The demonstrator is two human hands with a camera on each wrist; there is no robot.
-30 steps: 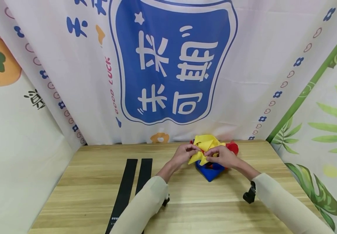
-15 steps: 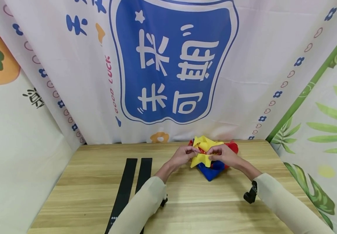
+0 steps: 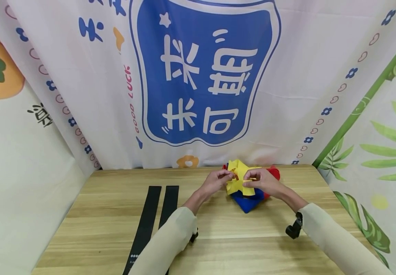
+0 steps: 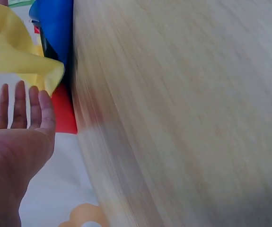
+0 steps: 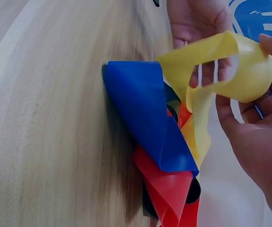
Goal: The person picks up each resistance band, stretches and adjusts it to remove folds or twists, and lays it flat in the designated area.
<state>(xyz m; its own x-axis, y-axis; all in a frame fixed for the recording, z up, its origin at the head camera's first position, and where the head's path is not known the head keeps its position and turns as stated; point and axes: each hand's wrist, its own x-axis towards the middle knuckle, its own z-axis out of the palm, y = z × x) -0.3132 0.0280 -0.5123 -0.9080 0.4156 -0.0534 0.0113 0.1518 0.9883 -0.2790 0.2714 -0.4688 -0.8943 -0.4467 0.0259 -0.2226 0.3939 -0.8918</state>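
Observation:
A flat yellow resistance band [image 3: 239,172] lies loosely folded on top of a tangle at the table's back edge. My right hand [image 3: 263,182] pinches a loop of it between thumb and fingers, as the right wrist view shows. On the other side of the band is my left hand [image 3: 216,180]; in the left wrist view its fingers [image 4: 20,106] are nearly straight, just by the yellow band. Whether they touch it I cannot tell. Below the yellow lie a blue band [image 5: 138,101], a red band [image 5: 166,189] and a black piece [image 5: 195,190], partly hidden.
Two long black bands [image 3: 146,214] lie flat and side by side on the left of the wooden table [image 3: 91,221]. A printed white curtain [image 3: 287,126] hangs right behind the tangle. Cameras on straps are worn at both wrists.
The front part of the yellow band has spread out and shifted slightly right. My left fingers, earlier at its edge, now sit a little apart from that part. The other bands stay put.

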